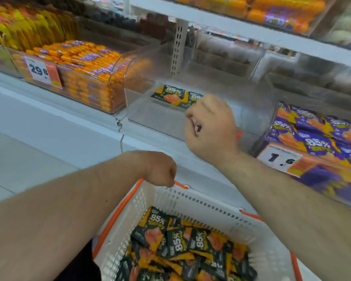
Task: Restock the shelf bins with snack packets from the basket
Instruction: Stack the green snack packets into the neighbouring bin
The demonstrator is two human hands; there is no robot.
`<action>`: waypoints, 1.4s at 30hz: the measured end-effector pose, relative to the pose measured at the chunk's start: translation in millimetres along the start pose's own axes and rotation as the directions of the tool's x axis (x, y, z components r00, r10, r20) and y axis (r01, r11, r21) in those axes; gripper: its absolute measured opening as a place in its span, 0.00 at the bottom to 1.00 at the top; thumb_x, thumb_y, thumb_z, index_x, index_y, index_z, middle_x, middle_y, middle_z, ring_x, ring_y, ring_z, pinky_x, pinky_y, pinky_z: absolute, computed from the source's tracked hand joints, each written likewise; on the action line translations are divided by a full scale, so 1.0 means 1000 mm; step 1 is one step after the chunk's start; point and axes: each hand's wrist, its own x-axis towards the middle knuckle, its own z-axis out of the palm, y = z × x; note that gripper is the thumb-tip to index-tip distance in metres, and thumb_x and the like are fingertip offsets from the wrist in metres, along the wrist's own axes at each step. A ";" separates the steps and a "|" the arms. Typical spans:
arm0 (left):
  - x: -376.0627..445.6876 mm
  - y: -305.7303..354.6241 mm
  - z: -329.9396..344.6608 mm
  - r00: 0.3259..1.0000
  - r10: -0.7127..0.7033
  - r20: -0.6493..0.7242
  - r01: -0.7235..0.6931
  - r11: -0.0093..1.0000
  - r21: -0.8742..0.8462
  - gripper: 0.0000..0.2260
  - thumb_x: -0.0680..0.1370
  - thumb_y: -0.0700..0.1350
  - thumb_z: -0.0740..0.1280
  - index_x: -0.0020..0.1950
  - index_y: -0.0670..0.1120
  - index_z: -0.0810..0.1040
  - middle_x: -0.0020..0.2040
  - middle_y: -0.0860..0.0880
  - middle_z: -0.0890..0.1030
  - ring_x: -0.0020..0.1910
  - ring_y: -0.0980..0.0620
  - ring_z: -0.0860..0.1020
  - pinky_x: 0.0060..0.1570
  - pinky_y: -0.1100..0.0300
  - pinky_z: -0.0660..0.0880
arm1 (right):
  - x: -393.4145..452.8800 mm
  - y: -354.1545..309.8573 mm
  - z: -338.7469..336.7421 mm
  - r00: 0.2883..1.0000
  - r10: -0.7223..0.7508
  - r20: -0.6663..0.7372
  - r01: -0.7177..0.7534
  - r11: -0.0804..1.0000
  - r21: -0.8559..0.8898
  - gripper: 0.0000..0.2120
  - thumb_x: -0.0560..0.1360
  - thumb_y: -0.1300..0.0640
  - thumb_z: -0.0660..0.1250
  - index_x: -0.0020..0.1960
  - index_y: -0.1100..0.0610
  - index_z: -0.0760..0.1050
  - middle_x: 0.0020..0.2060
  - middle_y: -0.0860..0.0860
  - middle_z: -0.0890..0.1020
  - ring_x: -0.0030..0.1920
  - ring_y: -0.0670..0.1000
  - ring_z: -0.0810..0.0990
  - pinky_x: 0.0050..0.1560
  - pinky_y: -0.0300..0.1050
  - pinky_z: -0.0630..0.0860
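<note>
The black-and-orange snack packets (182, 244) lie heaped in the white basket (211, 201), flat faces up, turned every way, so the heap has no shared long axis. Two more of the same packets (171, 95) already lie flat on the floor of the clear middle bin (150, 118), side by side, their row running left to right along the bin and slightly skewed to its front wall.

The right hand (211, 126) hangs at that bin's front edge, fingers curled in; whether a packet sits inside the fist I cannot tell. The left hand (160, 169) is below the bin, its fingers closed round the basket's orange rim handle (180, 185), holding the basket up.

This looks like an early filling step, since the bin is nearly bare and the basket is full. The next move probably calls for the right hand to dip into the basket, below and nearer than the bin, and carry packets up over the front wall.

To the left of the middle bin stands a bin of orange packets (85, 63) with a price tag (42, 71); to its right, a bin of purple packets (316, 134).
</note>
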 end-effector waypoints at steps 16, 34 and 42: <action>0.023 -0.009 0.030 0.969 -0.099 0.228 0.071 0.989 0.130 0.20 0.82 0.52 0.58 0.72 0.45 0.71 0.70 0.48 0.72 0.66 0.47 0.72 0.64 0.52 0.69 | -0.303 -0.040 0.057 -0.080 0.591 0.803 -0.472 0.687 -0.552 0.34 0.69 0.42 0.67 0.72 0.51 0.64 0.68 0.52 0.70 0.68 0.56 0.69 0.66 0.50 0.70; 0.052 0.020 0.012 0.985 -0.025 0.172 0.012 0.997 0.079 0.17 0.81 0.51 0.60 0.66 0.44 0.76 0.63 0.47 0.77 0.59 0.46 0.76 0.62 0.50 0.72 | -0.295 -0.047 0.023 -0.117 0.557 0.822 -0.384 0.739 -0.554 0.14 0.75 0.62 0.63 0.60 0.53 0.74 0.54 0.52 0.81 0.55 0.56 0.80 0.53 0.51 0.77; 0.026 0.018 -0.021 1.000 0.006 -0.005 -0.007 1.000 -0.023 0.17 0.81 0.51 0.61 0.64 0.44 0.77 0.63 0.47 0.77 0.61 0.46 0.75 0.62 0.50 0.72 | -0.171 0.006 0.002 -0.359 0.433 0.827 -0.931 -0.226 -0.286 0.06 0.79 0.59 0.65 0.54 0.58 0.78 0.45 0.56 0.86 0.45 0.55 0.84 0.50 0.52 0.81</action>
